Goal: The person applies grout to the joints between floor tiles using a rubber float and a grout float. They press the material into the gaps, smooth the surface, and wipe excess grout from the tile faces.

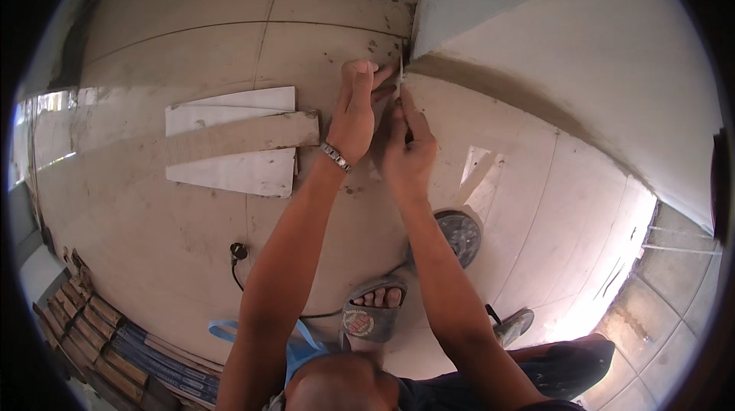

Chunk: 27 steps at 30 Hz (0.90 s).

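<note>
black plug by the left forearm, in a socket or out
Out: the plug lies on the floor, no socket around it.

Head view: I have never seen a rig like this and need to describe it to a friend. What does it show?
There is no machine here, just a person's bare hands. A wide fisheye camera on their head looks down, so straight edges bend. The left hand and right hand meet near a wall. The right seems to pinch a thin pale strip; whether the left touches it is unclear. On the floor lie a white panel, a beige strip across it and a black plug.
</note>
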{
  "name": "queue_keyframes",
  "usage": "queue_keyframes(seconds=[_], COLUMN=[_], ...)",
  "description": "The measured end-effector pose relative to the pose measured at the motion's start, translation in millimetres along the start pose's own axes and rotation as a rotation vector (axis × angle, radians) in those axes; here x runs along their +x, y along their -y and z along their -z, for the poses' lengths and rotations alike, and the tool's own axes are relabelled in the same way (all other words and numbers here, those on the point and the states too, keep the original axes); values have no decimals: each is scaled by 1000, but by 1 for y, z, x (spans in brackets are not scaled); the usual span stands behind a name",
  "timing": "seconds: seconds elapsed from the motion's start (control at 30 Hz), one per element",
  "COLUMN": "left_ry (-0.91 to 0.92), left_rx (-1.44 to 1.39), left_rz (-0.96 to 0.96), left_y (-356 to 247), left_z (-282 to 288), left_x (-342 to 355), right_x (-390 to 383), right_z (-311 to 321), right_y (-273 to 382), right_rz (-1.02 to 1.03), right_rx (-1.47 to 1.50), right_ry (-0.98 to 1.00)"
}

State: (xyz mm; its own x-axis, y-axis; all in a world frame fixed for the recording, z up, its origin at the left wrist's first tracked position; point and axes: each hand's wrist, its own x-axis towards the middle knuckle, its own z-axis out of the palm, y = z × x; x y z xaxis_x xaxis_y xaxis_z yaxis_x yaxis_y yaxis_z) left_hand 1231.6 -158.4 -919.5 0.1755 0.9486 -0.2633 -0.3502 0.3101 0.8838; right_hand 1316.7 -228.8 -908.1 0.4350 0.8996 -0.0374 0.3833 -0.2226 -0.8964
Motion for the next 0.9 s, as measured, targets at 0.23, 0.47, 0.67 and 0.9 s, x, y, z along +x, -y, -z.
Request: queue_keyframes(seconds=[0.23, 0.47, 0.67, 0.9], left_ry=[-29, -48, 153, -164], left_rx=[607, 1168, 1006, 1090], left_rz=[-259, -511, -427, -643], left_y=[-11, 14, 21, 30], left_z=[5, -20, -10, 1], left_x=[-25, -22, -47, -26], right_x=[-64, -72, -44, -10], right_z=[70, 148, 182, 164], right_y=[-4, -21, -46, -4], right_rz=[38, -68, -20, 137], right_rx=[-200, -347, -440, -687], right_ry=[307, 441, 348, 493])
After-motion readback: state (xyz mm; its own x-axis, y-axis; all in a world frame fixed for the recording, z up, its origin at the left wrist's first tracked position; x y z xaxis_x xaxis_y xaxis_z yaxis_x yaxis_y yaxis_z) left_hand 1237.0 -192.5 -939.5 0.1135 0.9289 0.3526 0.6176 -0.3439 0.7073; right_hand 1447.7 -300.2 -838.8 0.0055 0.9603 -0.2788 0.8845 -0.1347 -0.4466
